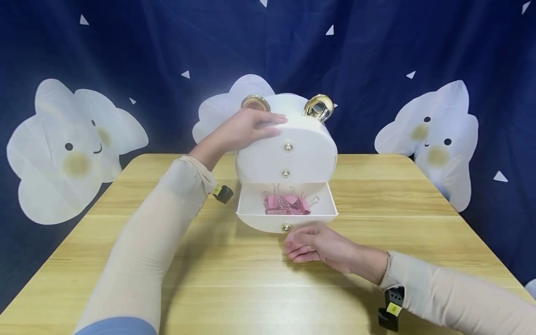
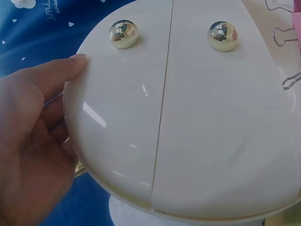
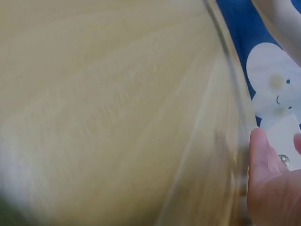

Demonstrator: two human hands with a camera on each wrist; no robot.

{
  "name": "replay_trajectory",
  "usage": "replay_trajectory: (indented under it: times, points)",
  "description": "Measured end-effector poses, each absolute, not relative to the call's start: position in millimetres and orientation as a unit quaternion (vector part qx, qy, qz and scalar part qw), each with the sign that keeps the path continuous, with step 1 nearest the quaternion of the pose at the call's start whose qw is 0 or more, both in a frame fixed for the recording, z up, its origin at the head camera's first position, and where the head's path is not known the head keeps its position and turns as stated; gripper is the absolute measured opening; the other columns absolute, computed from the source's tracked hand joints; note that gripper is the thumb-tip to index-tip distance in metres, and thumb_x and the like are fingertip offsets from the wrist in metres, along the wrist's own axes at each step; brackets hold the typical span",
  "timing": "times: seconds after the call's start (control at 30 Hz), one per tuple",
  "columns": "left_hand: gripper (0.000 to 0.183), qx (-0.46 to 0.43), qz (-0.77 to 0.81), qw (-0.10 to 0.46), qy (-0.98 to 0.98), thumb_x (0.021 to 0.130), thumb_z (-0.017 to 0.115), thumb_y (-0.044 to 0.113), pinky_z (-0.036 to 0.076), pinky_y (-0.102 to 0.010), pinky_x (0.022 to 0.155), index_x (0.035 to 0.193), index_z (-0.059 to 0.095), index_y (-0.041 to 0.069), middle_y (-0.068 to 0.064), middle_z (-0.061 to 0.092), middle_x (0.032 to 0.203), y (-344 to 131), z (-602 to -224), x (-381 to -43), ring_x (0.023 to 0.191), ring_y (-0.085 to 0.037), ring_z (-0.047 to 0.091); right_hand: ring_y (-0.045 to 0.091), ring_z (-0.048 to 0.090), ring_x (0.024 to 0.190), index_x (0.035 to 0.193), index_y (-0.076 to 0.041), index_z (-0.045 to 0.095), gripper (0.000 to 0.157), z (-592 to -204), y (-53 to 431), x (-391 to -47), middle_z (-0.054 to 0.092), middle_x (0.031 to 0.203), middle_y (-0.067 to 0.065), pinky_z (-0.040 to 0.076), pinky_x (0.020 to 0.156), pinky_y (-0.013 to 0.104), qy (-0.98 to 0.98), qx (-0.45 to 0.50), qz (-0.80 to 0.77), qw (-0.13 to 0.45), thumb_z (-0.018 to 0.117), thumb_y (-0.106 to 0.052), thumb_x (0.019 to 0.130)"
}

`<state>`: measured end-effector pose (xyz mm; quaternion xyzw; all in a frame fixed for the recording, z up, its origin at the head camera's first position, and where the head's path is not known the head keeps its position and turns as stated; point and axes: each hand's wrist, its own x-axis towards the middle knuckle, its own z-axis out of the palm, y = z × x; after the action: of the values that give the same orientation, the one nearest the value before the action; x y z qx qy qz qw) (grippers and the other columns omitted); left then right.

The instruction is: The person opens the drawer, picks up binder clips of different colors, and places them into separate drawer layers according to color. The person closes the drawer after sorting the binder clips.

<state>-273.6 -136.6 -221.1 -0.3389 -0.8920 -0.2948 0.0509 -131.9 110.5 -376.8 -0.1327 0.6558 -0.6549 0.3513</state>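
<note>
A white drawer box (image 1: 261,160) with gold ears stands on the table, its round knobs set one above another. Its bottom drawer (image 1: 255,222) is pulled out and holds several pink binder clips (image 1: 289,204). My left hand (image 1: 253,129) rests on the upper left of the box, thumb against the front edge in the left wrist view. Just below and right of the lowest knob (image 1: 286,228) is my right hand (image 1: 324,246), fingers loosely bent. In the right wrist view that knob shows between thumb and fingers; whether they touch it I cannot tell.
The wooden table (image 1: 251,298) extends around the box on all sides. One gold ear (image 1: 319,108) sticks up at the top right of the box. Behind the table hangs a dark blue curtain (image 1: 167,42) with white clouds.
</note>
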Motion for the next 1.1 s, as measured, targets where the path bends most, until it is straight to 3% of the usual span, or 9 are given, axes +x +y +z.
replay_trajectory:
  times: [0.27, 0.5, 1.1]
  points:
    - [0.039, -0.34, -0.291, 0.054, -0.892, 0.096, 0.064, 0.03, 0.039, -0.026, 0.104, 0.134, 0.062, 0.019, 0.004, 0.058, 0.137, -135.4, -221.5, -273.7, 0.127, -0.01, 0.05, 0.029, 0.066, 0.104, 0.126, 0.017, 0.049, 0.049, -385.9, 109.4, -132.9, 0.063, 0.115, 0.027, 0.051, 0.094, 0.038, 0.595, -0.079, -0.713, 0.364, 0.058, -0.022, 0.099]
    - [0.039, -0.342, -0.294, 0.051, -0.891, 0.096, 0.064, 0.029, 0.037, -0.026, 0.106, 0.134, 0.062, 0.018, 0.003, 0.057, 0.138, -134.7, -220.7, -272.7, 0.128, -0.01, 0.049, 0.03, 0.066, 0.105, 0.125, 0.012, 0.052, 0.046, -392.3, 105.3, -130.7, 0.064, 0.117, 0.025, 0.051, 0.094, 0.038, 0.575, -0.058, -0.732, 0.36, 0.06, -0.025, 0.097]
    - [0.039, -0.342, -0.296, 0.054, -0.89, 0.096, 0.065, 0.029, 0.038, -0.026, 0.105, 0.133, 0.063, 0.018, 0.003, 0.058, 0.137, -135.1, -221.2, -273.1, 0.127, -0.01, 0.05, 0.033, 0.064, 0.109, 0.129, 0.013, 0.05, 0.054, -399.7, 104.0, -144.3, 0.062, 0.12, 0.027, 0.048, 0.098, 0.04, 0.55, -0.055, -0.732, 0.398, 0.057, -0.032, 0.099]
